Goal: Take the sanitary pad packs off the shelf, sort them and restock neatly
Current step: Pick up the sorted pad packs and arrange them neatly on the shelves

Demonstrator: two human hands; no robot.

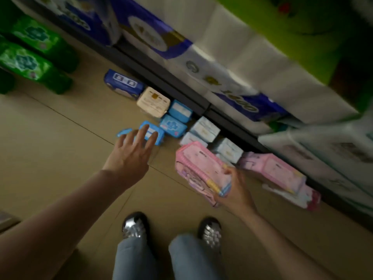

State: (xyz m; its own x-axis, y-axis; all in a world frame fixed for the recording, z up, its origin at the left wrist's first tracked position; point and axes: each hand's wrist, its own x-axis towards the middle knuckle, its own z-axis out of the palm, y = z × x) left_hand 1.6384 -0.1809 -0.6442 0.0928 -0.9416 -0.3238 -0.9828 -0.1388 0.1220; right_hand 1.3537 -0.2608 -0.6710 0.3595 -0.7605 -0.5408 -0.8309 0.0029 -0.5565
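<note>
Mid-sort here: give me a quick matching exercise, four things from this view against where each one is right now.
Things:
1. pink pack
2. left hand
3. cream pack
4. green packs

Places:
A. on the floor, far left
B. gripped by the right hand
C. open, reaching over a light blue pack
D. on the floor between the dark blue pack and the light blue ones

Pairs: 1-B, 2-C, 3-D, 4-A

Place: shop aisle | Evidence: shelf (171, 81) stacked with wrapped toilet-roll multipacks (153, 37); pad packs (173, 126) lined on tiled floor (50, 128) below shelf
</note>
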